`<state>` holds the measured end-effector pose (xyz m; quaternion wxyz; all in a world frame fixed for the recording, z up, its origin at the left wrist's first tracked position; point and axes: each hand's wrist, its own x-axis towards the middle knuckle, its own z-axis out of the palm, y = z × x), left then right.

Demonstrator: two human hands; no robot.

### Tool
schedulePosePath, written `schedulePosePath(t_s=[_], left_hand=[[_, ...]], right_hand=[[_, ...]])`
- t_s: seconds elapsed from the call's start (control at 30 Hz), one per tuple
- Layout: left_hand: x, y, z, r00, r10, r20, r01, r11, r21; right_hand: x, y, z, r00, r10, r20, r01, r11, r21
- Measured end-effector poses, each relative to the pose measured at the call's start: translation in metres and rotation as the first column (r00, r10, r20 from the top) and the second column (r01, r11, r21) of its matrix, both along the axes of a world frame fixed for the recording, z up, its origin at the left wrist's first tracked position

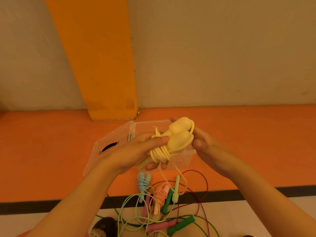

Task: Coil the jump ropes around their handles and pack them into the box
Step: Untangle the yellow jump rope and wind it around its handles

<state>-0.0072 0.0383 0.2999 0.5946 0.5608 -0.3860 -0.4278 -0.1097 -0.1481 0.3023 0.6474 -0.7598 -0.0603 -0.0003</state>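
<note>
1. Head cam, starting at the grip: my left hand [136, 151] is clamped round the yellow jump rope [172, 142]. The thumb is pressed across the wraps, and both handles sit side by side in my fist.
2. My right hand [206, 147] cups the fat handle ends at about 2 o'clock of the bundle, fingers behind and thumb in front. The cord runs over the tips there, but I can't tell if I'm actually pinching it.
3. Several turns sit round the handle necks, but a loose tail [177, 170] hangs off the coil toward 6 o'clock in a long loop. I'd call this mid-coil: close to done on this rope, not finished.
4. The box [148, 125] is right behind my hands at 12 o'clock, open. My hands hide most of the inside. Its lid [102, 156] lies off at 9 o'clock.
5. Down at 6 o'clock on the floor are a blue rope [142, 183] and a pink rope [159, 196] that look wound up already, plus a loose tangle [164, 224] of others.
6. Next move, my guess: wind the tail on with the right while the left thumb pins the wraps. Then tuck the end and drop it forward into the box. The slack could snag that pile.
</note>
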Motion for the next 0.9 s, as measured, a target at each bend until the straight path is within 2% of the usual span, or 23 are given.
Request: schedulePosePath(t_s=[0.17,0.33,0.5,0.63,0.8,0.9], left_hand=[[-0.001,0.000,0.000,0.991,-0.054,-0.121,0.050,0.998,-0.035],[-0.007,-0.005,-0.003,0.990,-0.003,-0.140,0.005,1.000,0.011],[-0.001,-0.004,-0.004,0.977,-0.071,-0.201,0.070,0.997,-0.011],[0.000,-0.002,0.000,0.986,-0.053,-0.157,0.057,0.998,0.018],[0.001,-0.005,0.004,0.997,0.066,-0.030,-0.063,0.995,0.079],[0.003,-0.007,0.003,0.966,0.188,0.176,-0.212,0.968,0.132]], right_hand=[[-0.004,0.011,-0.005,0.998,0.013,-0.057,-0.026,0.971,-0.240],[-0.005,0.024,-0.010,0.999,-0.019,-0.034,0.013,0.987,-0.163],[0.000,0.028,-0.009,1.000,-0.019,0.023,0.020,0.998,-0.062],[0.002,0.029,-0.012,0.998,-0.027,0.060,0.033,0.995,-0.097],[0.006,0.028,-0.019,0.984,-0.143,0.104,0.157,0.978,-0.139],[0.009,0.029,-0.026,0.956,-0.268,0.120,0.285,0.946,-0.157]])
